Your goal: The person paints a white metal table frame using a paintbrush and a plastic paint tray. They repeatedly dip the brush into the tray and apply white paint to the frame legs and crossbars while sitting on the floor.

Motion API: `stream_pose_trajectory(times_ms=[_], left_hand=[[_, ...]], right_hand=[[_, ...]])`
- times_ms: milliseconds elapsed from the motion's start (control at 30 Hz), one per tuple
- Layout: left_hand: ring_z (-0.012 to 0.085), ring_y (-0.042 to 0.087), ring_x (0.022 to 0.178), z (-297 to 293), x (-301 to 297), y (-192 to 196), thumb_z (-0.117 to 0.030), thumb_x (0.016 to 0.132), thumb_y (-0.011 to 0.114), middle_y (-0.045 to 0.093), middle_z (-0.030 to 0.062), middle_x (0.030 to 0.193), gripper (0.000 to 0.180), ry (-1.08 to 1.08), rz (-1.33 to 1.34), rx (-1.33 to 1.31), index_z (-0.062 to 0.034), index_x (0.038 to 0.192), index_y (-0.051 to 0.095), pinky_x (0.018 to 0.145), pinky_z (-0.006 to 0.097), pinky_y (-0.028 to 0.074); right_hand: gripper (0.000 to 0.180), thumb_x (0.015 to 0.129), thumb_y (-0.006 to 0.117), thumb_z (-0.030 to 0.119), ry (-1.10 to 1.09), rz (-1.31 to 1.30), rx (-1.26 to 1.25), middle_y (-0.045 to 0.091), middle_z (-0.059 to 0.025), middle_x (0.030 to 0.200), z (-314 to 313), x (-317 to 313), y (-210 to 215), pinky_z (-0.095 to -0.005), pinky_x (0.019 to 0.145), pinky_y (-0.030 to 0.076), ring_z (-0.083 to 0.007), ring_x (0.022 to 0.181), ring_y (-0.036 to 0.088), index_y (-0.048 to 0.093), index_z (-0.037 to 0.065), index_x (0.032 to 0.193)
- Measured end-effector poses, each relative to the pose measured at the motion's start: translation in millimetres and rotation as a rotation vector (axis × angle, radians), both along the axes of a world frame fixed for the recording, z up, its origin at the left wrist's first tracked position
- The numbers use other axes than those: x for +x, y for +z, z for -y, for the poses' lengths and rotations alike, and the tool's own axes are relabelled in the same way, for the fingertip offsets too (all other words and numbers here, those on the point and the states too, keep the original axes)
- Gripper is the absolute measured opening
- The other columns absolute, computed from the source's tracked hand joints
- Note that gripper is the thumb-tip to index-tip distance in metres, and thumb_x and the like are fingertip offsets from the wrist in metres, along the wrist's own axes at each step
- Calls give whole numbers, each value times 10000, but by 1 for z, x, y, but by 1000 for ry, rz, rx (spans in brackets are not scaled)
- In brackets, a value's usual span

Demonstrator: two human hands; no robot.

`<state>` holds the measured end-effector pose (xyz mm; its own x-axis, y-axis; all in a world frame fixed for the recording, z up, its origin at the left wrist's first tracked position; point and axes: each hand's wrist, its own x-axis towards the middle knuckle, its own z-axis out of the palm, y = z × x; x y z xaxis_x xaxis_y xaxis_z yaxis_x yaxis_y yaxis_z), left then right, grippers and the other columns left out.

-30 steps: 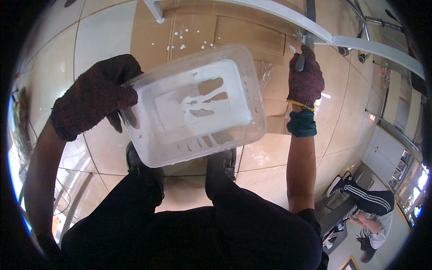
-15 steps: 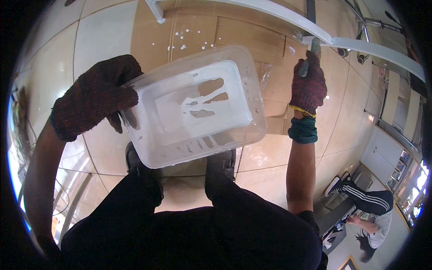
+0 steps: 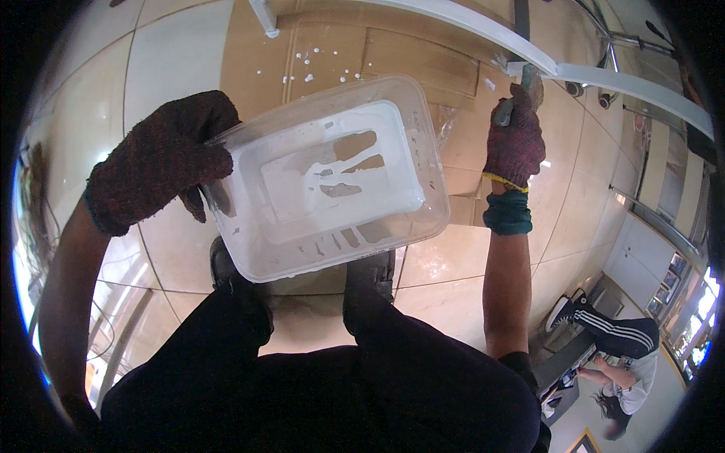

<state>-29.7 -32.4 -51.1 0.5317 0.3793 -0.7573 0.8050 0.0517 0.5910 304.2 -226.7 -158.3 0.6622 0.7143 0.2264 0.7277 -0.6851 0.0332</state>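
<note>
gripping the left rim of a clear plastic tub smeared with white paint, the gloved left hand held it above the tiled floor and cardboard sheet. the gloved right hand had its fingers curled tight round a brush handle at the white metal frame.

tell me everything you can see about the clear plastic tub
The plastic tub is a clear, rectangular container with rounded corners and a rolled rim. Thin white paint coats its floor in patches, with bare streaks where the floor shows through. It is held in the air above the tiled floor, tilted, its open top toward the camera. The gloved left hand grips its left edge; nothing else touches it.
</note>
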Motion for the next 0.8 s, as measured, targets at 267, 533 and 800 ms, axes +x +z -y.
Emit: stream_pose_trajectory(times_ms=[267,533,800], left_hand=[[186,638,601,-1,-1,-4,-17,780,568,579,124,848,269,6,33,-51,29,1027,473,391,266,534],[213,658,614,-1,3,3,8,786,561,578,133,845,268,1,-11,-36,33,1037,470,395,275,540],[222,661,622,0,-3,-4,-2,784,580,585,140,889,313,16,57,-31,33,1071,459,395,275,536]], right_hand=[[324,831,564,286,19,-115,-36,649,-132,1004,-8,-4,-12,-432,705,508,-341,860,636,547,256,1153],[320,841,575,326,53,-214,-34,658,-137,957,-11,0,-15,-435,706,508,-353,840,632,547,255,1152],[329,829,629,307,86,-250,252,663,-128,975,-13,26,-9,-352,764,508,-311,901,646,601,138,1110]])
